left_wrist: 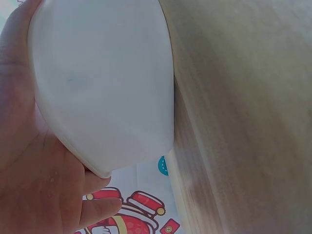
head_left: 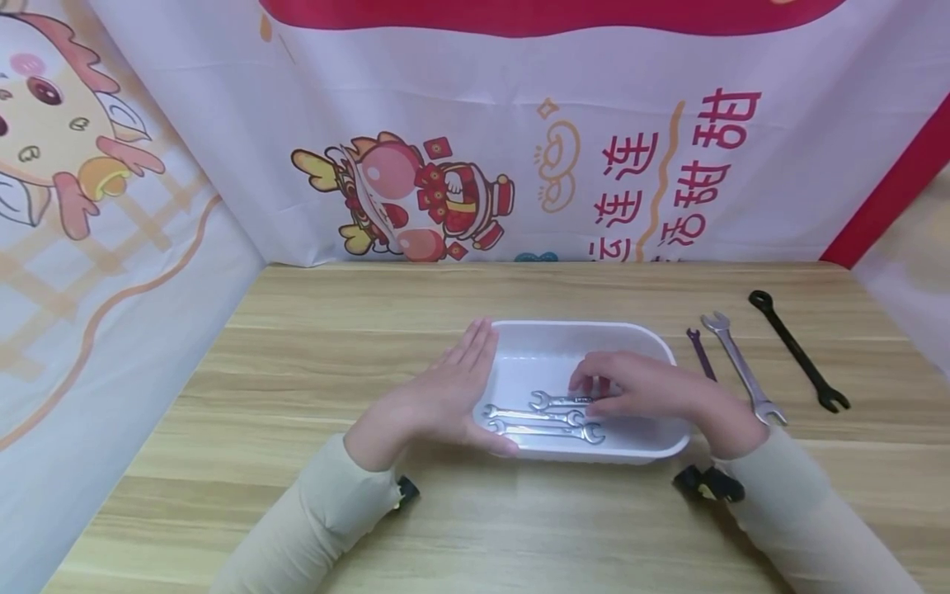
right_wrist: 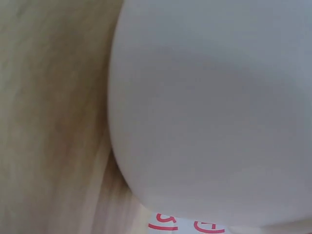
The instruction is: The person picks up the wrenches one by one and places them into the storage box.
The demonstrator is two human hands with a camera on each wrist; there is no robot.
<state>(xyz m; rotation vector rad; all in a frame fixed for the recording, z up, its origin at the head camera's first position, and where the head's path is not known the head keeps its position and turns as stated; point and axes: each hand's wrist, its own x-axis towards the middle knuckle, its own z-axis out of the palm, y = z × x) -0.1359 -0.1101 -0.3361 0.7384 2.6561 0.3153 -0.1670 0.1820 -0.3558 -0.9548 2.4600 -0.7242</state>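
A white plastic tray [head_left: 534,342] sits on the table, and three silver open-end wrenches lie side by side near its front wall. My left hand [head_left: 449,396] rests against the tray's left end, fingers extended along the rim and thumb at the front corner. In the left wrist view the left palm [left_wrist: 44,180] lies along the tray's outer wall [left_wrist: 102,87]. Reaching over the right end, my right hand [head_left: 631,386] has curled fingers that pinch the rearmost wrench [head_left: 549,402] at its right part, which they hide. The front wrench [head_left: 549,430] and middle wrench [head_left: 530,414] lie untouched.
Right of the tray lie a small dark purple wrench [head_left: 700,351], partly behind my right forearm, a larger silver wrench [head_left: 742,365] and a long black wrench [head_left: 797,351]. A printed cloth [head_left: 460,91] hangs behind the wooden table [head_left: 312,346]. The tray's wall [right_wrist: 209,122] fills the right wrist view.
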